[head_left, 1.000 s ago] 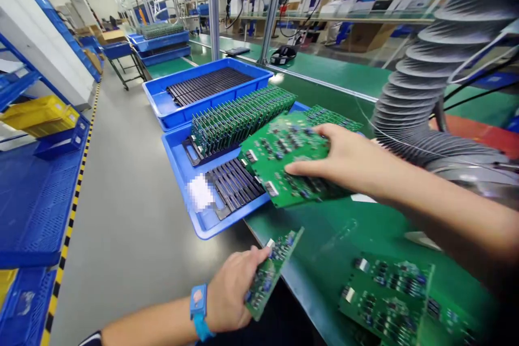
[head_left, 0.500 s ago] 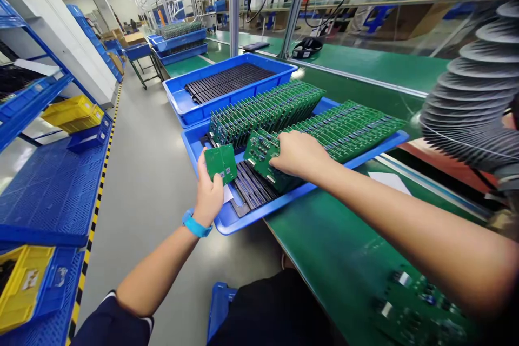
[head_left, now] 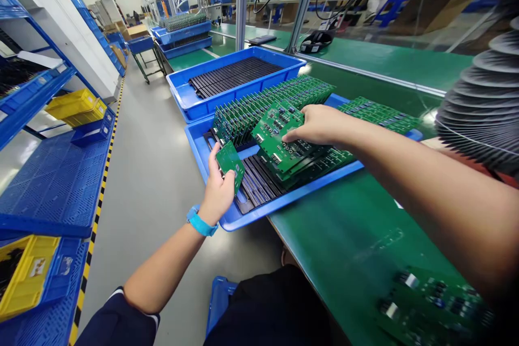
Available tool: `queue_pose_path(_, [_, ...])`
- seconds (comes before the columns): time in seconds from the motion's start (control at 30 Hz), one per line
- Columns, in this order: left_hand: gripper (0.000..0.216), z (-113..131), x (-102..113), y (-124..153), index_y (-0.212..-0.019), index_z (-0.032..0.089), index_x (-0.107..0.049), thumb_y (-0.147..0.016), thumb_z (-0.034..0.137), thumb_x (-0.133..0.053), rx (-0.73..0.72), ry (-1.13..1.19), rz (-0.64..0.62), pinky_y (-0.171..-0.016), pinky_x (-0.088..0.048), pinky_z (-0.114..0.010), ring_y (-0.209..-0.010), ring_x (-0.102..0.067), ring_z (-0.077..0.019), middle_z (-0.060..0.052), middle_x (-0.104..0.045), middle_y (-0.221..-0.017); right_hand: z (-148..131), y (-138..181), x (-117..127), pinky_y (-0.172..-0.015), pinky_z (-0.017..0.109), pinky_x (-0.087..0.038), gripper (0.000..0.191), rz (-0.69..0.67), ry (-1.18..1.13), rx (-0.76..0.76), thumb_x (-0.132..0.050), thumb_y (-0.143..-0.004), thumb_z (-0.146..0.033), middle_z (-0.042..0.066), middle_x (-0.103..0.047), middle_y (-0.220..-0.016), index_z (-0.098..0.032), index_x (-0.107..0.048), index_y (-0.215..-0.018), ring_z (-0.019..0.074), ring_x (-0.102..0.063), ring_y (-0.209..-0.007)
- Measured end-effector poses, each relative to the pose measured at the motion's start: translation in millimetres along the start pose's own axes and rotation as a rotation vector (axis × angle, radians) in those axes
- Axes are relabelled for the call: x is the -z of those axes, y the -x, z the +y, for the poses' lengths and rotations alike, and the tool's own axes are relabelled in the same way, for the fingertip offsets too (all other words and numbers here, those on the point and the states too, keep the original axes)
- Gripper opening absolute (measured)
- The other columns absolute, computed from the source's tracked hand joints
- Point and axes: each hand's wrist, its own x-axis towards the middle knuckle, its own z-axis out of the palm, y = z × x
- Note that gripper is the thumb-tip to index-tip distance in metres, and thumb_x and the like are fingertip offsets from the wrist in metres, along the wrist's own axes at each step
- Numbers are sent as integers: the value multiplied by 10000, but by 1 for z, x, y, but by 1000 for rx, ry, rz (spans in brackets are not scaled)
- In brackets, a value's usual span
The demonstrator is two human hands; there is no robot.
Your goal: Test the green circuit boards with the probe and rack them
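Observation:
My left hand [head_left: 220, 188], with a blue wristband above it, is closed on a small green circuit board [head_left: 231, 165] at the near left corner of a blue tray [head_left: 251, 211]. My right hand [head_left: 314, 127] pinches the edge of a larger green circuit board [head_left: 278, 138], tilted with its components facing up. Other boards lean just beneath that one. Behind it, a row of upright circuit boards [head_left: 239, 119] stands in the tray. A slotted black rack [head_left: 259, 181] shows in the front of the tray.
Behind stands another blue tray [head_left: 180, 102] holding black slotted racks [head_left: 231, 77]. Several loose circuit boards [head_left: 433, 303] lie on the green bench [head_left: 324, 238] at lower right. A ribbed grey duct [head_left: 478, 102] hangs at right. Blue shelving with yellow bins [head_left: 77, 108] lines the left.
My right hand has lifted and tilted the larger circuit board back out of its upright stance. The small board in my left hand has turned more edge-on. The view has shifted slightly.

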Motion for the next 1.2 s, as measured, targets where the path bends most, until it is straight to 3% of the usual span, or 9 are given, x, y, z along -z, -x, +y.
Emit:
queue_pose_path(0.1, [584, 2, 5, 1, -1432, 245, -170, -902, 138, -393, 5, -52, -66, -967, -492, -498, -1011, -640, -239, -97, -596, -1166, -6, 4, -1, -690, 324, -504, 495, -91, 34, -19, -763, -672, -408, 174, -683, -1035, -105, -665, -1050, 309, -643, -970])
queue_pose_path(0.2, [587, -1, 4, 4, -1411, 225, -159, -898, 160, -436, -28, -113, -111, -952, -492, -519, -1016, -633, -259, -125, -568, -1166, -17, 14, -11, -690, 328, -501, 456, -178, 75, 21, -707, -725, -385, 164, -688, -1046, -103, -643, -1078, 298, -654, -948])
queue_pose_path(0.27, [611, -4, 2, 6, -1404, 227, -134, -896, 182, -470, -76, -152, -136, -1023, -430, -528, -1175, -550, -283, -158, -472, -1295, -23, 21, -20, -679, 331, -500, 385, -204, 103, 35, -673, -753, -362, 162, -690, -1043, -111, -653, -1045, 296, -661, -929])
queue_pose_path(0.37, [579, -7, 1, 8, -1355, 230, -174, -900, 271, -531, -170, -210, -170, -1101, -313, -544, -1406, -259, -321, -191, -204, -1487, -26, 26, -30, -685, 326, -500, 340, -176, 118, 43, -654, -776, -328, 193, -666, -1090, -103, -658, -1031, 294, -662, -929])
queue_pose_path(0.5, [402, -6, 7, 4, -1190, 223, -322, -939, 501, -468, -359, -304, -243, -1100, -248, -586, -1442, -111, -353, -189, 48, -1552, -23, 30, -33, -691, 323, -501, 354, -94, 89, 64, -680, -767, -318, 219, -658, -1082, -72, -656, -1020, 305, -663, -920])
queue_pose_path(0.63, [470, -10, 12, -11, -1063, 219, -375, -926, 663, -305, -539, -383, -278, -1110, -188, -610, -1439, -97, -356, -185, -293, -1440, -21, 33, -32, -712, 340, -510, 319, -46, 26, 33, -643, -799, -343, 186, -690, -989, -95, -655, -999, 315, -659, -922])
queue_pose_path(0.73, [518, -16, 8, -23, -1009, 216, -402, -893, 712, -310, -601, -424, -255, -1107, -211, -601, -1356, -285, -353, -139, -464, -1178, -23, 36, -33, -812, 371, -498, 363, 65, 43, 77, -614, -823, -342, 231, -657, -1078, -64, -637, -1055, 339, -623, -1030])
queue_pose_path(0.93, [433, -20, -3, -32, -981, 209, -418, -932, 628, -321, -697, -474, -245, -1034, -344, -548, -1172, -408, -311, -102, -433, -1037, -29, 37, -31, -738, 354, -504, 260, -83, -1, 60, -582, -849, -319, 189, -703, -983, -107, -676, -966, 319, -666, -950])
queue_pose_path(1.2, [348, -21, -1, -33, -1000, 216, -373, -972, 553, -291, -792, -491, -218, -984, -372, -539, -1129, -388, -293, -92, -394, -1030, -24, 47, -31, -695, 342, -500, 245, 54, -30, 124, -549, -883, -282, 199, -706, -942, -95, -638, -1015, 311, -683, -903])
